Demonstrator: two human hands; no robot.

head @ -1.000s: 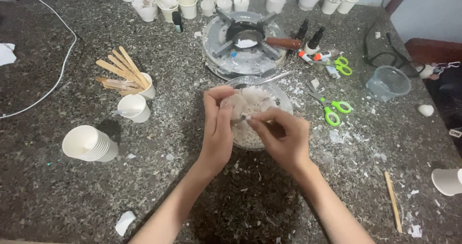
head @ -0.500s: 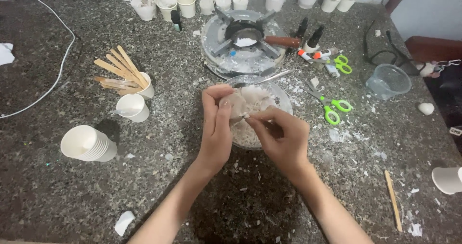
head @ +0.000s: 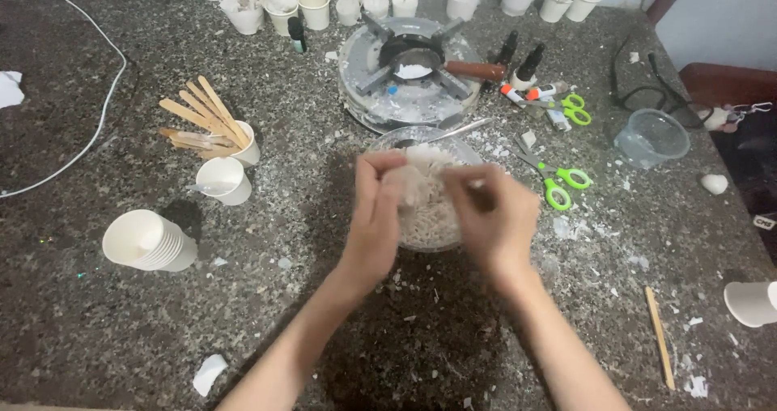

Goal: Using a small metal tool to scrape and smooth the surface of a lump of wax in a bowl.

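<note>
A dark speckled stone worktop carries everything. On it, a round grey metal burner stand sits just behind a clear glass bowl of pale waxy shreds, which serves as the landmark here. A metal spoon leans on the bowl's far rim.

The left hand and the right hand meet over the bowl, each with fingers curled in a pinch on a whitish lump of the shredded stuff, held between them just above the bowl's contents. Both grips are nearly closed around that lump; the motion blur hides the exact fingertip contact.

Left of the bowl lies a stack of white paper cups on its side, with 1 single white paper cup nearer the bowl and a cup of flat wooden sticks behind it. Right of the bowl rest green-handled scissors, and further right a small clear plastic tub. A loose wooden stick lies near right of the bowl.
</note>
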